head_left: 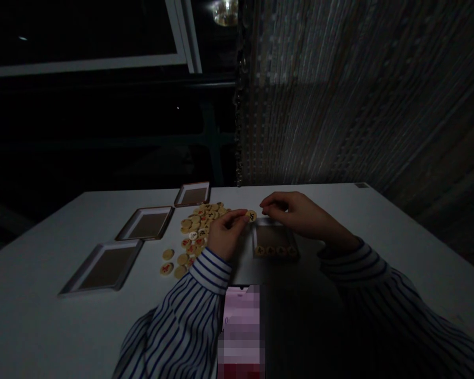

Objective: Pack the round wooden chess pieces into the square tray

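Between the thumb and forefinger of my left hand [226,232] is a round wooden xiangqi piece [252,216] with a dark character facing me. My right hand [296,213] hovers just right of that piece, fingers bent, thumb and fingertips slightly apart with nothing visible between them. Below both hands lies a shallow box [274,237], with a row of several pieces [275,251] along its near side. A heap of xiangqi pieces [199,221], some with red and some with dark characters, spreads left of and partly behind my left hand.
Three more shallow boxes stand on the white table [35,268] to the left: a near one [106,266], a middle one [148,223] and a far one [193,195]. A pinkish, pixelated object [242,316] is at the near edge. Behind the table hangs a strand curtain [300,105].
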Action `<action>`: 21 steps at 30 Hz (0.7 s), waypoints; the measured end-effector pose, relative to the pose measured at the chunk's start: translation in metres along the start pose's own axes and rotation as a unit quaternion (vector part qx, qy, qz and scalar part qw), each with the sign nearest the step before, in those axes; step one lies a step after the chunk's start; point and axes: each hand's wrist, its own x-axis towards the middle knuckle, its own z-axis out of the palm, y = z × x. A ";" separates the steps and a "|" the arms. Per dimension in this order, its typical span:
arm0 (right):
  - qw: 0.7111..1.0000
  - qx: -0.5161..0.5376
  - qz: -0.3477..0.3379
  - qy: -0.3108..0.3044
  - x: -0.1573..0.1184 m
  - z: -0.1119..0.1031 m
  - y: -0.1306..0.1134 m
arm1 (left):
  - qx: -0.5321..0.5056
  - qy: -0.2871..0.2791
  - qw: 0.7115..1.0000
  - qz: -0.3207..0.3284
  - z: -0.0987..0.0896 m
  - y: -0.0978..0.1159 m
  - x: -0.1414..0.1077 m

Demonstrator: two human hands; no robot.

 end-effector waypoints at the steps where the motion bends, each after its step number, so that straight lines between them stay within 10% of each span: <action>1: 1.000 -0.010 -0.002 0.000 0.000 0.000 0.001 | -0.008 0.000 1.000 0.001 0.001 -0.002 -0.002; 21: 0.987 -0.087 0.023 -0.136 0.001 0.012 0.011 | -0.043 0.003 0.999 -0.029 0.012 -0.004 -0.016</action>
